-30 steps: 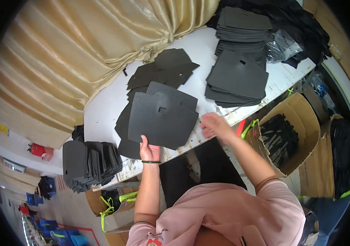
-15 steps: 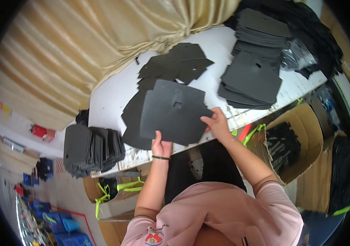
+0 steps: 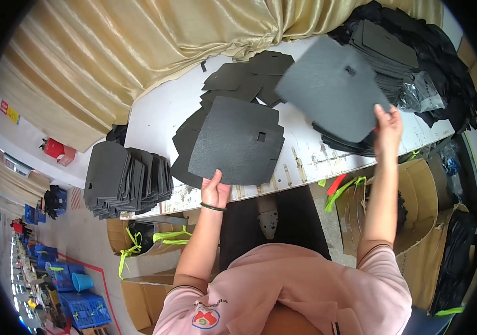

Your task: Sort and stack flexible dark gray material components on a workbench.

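My left hand [image 3: 215,191] pinches the near edge of a flat dark grey panel [image 3: 233,142] with a small square cutout, held over the white table. A second such panel [image 3: 328,89], slightly blurred, is gripped at its right edge by my right hand [image 3: 388,128]. That one hangs above a stack of like panels [image 3: 345,146], hiding most of it. Beneath and behind the left panel, loose dark panels [image 3: 230,78] lie spread and overlapping.
At the table's left end stands a pile of dark panels [image 3: 129,181]. Back right are another tall stack [image 3: 386,44], clear plastic wrapping [image 3: 421,92] and black material [image 3: 456,72]. Cardboard boxes [image 3: 417,187] stand below the front edge. A gold curtain [image 3: 154,44] hangs behind.
My right hand has moved right and away, carrying one panel over the right stack. My left hand keeps hold of another panel in nearly the same place.
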Available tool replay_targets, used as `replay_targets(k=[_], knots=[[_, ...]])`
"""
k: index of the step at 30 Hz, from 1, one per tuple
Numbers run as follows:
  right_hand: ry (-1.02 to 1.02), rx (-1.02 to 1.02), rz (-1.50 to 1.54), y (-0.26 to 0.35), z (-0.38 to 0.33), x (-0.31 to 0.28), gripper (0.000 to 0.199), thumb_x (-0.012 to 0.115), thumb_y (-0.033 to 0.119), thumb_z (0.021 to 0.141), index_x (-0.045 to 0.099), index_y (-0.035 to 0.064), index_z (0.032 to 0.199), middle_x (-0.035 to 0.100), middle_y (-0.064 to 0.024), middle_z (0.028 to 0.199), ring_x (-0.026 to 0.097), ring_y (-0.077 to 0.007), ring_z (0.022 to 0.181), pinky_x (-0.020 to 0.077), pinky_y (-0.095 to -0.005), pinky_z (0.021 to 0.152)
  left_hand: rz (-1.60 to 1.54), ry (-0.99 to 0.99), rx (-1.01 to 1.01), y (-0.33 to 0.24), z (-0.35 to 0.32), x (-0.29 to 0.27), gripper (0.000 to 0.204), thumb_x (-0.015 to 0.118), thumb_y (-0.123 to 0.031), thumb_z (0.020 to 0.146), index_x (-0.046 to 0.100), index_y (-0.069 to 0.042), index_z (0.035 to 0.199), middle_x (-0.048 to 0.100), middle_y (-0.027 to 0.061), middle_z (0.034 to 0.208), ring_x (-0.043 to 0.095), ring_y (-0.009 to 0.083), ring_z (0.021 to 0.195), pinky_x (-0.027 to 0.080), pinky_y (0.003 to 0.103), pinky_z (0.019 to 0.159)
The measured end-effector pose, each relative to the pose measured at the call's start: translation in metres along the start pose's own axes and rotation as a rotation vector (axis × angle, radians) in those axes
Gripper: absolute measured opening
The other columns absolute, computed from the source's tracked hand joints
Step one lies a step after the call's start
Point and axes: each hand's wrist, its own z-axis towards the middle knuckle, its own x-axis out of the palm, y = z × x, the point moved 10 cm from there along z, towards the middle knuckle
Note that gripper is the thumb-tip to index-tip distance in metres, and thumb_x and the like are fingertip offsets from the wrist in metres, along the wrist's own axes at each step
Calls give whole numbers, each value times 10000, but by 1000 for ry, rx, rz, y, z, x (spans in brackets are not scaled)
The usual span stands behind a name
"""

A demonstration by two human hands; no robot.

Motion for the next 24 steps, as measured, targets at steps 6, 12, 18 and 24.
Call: replay_targets(k=[6,12,18,24], knots=[[-186,-709,-1059,46,29,-29,606,706,302,807,477,-33,1258,515,-247,1215,465,-352,1155,352,-378,1000,-58,-17,51,-5,-2,-36,286,620,-2,831,600,-97,1100,593,90,1161,545,282,1119,430,480,980],[667,191,-192,-75,-130,93,386,492,281,974,468,72,1297,572,-11,946,493,-68,691,419,-196,613,-49,53,38,-1,-24,32,398,636,31,779,572,-41,1165,609,92,1099,589,185,997,495,336,836],[822,415,-64,-101,-229,180,431,496,319,967,441,84,1324,536,-93,1176,538,-140,881,435,-261,756,442,159,318,-35,-55,66,464,688,90,660,530,-29,1080,589,28,976,572,128,941,488,287,836],[1211,120,151,-106,-254,237,302,626,126,864,541,-98,1050,595,-193,918,569,-228,749,481,-359,650,527,329,564,-78,-113,112,381,663,211,640,577,-11,937,634,82,944,628,169,886,513,275,767]])
